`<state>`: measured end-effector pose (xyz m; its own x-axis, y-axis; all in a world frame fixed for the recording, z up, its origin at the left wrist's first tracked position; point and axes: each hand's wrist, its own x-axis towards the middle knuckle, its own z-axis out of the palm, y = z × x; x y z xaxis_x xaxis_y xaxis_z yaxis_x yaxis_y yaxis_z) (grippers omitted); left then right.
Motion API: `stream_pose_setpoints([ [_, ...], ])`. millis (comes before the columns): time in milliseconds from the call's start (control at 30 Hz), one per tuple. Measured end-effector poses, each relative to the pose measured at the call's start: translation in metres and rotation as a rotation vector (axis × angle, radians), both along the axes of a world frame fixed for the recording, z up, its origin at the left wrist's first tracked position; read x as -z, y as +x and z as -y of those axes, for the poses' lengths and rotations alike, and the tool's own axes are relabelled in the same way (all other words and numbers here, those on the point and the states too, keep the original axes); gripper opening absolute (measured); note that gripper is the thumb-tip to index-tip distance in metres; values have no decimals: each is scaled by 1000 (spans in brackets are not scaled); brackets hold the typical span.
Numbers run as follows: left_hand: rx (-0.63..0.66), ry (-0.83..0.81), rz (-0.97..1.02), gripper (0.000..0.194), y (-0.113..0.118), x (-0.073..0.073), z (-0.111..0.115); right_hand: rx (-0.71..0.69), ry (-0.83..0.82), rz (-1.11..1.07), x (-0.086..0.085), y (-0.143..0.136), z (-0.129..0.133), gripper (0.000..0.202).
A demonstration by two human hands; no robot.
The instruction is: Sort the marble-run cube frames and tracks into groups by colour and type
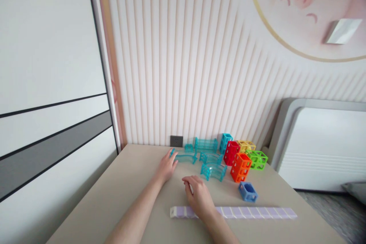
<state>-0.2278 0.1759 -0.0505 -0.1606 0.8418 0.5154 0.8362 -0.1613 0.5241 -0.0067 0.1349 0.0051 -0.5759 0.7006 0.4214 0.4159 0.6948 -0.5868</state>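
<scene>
My left hand is at the left end of a clear teal curved track piece, its fingers and thumb around that end. My right hand hovers over the near part of the table, fingers loosely bent, with a gap between thumb and fingers and nothing visible in it. Its wrist crosses in front of a long lavender segmented strip. More teal track pieces, one near the front, one behind it and a straight one, lie to the right of my left hand.
Right of the tracks stand a teal block, a red block, an orange block, a yellow block and a green block. A blue block is nearer. A wall socket sits behind the table.
</scene>
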Motion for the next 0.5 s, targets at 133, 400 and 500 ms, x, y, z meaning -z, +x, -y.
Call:
stream_pose_setpoints([
  [133,-11,39,77,18,-3,-1,5,-5,1,-3,-4,1,1,33],
  [400,-57,141,259,13,-12,-6,50,97,-27,-105,-2,2,-1,28],
  [500,-103,157,338,20,-14,-7,74,180,-60,-207,-2,3,-2,24],
])
